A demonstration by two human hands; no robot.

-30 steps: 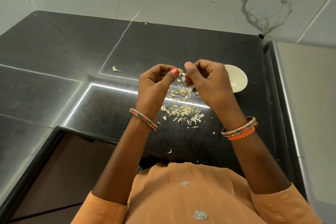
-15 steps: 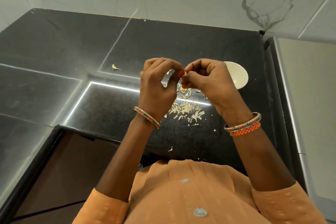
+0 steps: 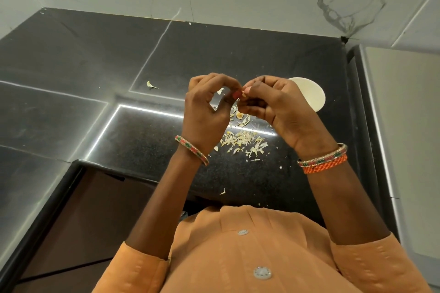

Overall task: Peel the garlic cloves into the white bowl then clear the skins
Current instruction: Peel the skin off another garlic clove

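Observation:
My left hand (image 3: 209,112) and my right hand (image 3: 278,104) meet fingertip to fingertip above the black counter. Between them they pinch a small pale garlic clove (image 3: 243,94), mostly hidden by the fingers. A white bowl (image 3: 309,95) stands on the counter just behind my right hand, partly covered by it. A pile of pale garlic skins (image 3: 242,139) lies on the counter below the hands.
A stray skin piece (image 3: 150,85) lies far left on the black counter (image 3: 71,66); more bits (image 3: 223,191) sit near the front edge. A marble wall rises behind. A raised grey ledge (image 3: 404,126) runs along the right.
Both hands have drawn closer together and curled tighter around the clove; they sit slightly lower and nearer the skin pile than a second ago.

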